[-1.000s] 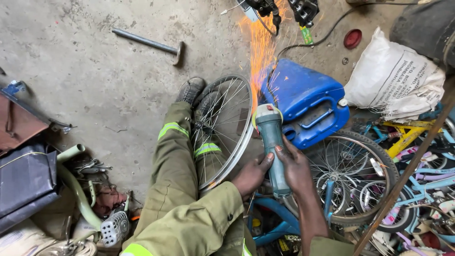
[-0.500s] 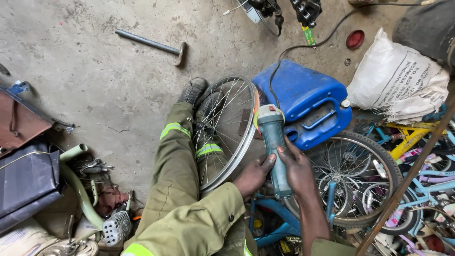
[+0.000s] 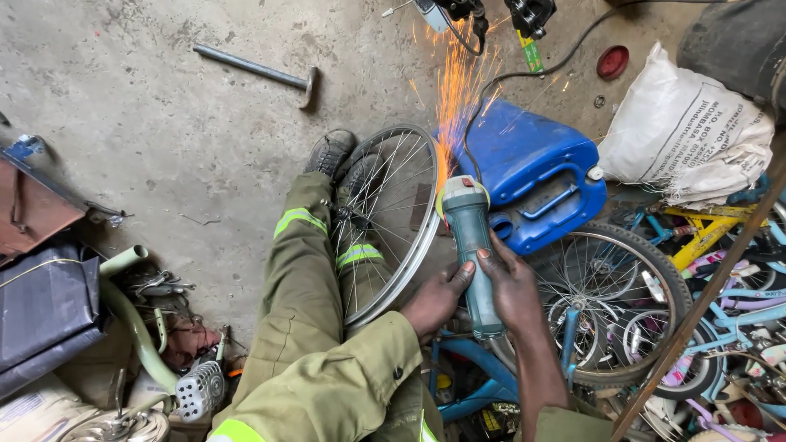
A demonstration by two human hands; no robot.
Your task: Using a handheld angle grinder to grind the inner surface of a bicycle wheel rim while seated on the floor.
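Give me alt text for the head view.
Both hands, left hand and right hand, hold a teal angle grinder against a bare bicycle wheel rim, throwing orange sparks. A blue jerrycan lies beside it.

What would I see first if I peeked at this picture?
Orange sparks shoot up in the middle, where a teal grinder meets a silver bicycle wheel rim. The left hand and right hand grip the grinder. A blue jerry can lies just right of it.

Grey-green angle grinder (image 3: 471,245), upright in view, its head against the rim of a bare spoked bicycle wheel (image 3: 385,221). Orange sparks (image 3: 454,98) fly from the contact point. The wheel stands tilted on edge on the concrete floor.
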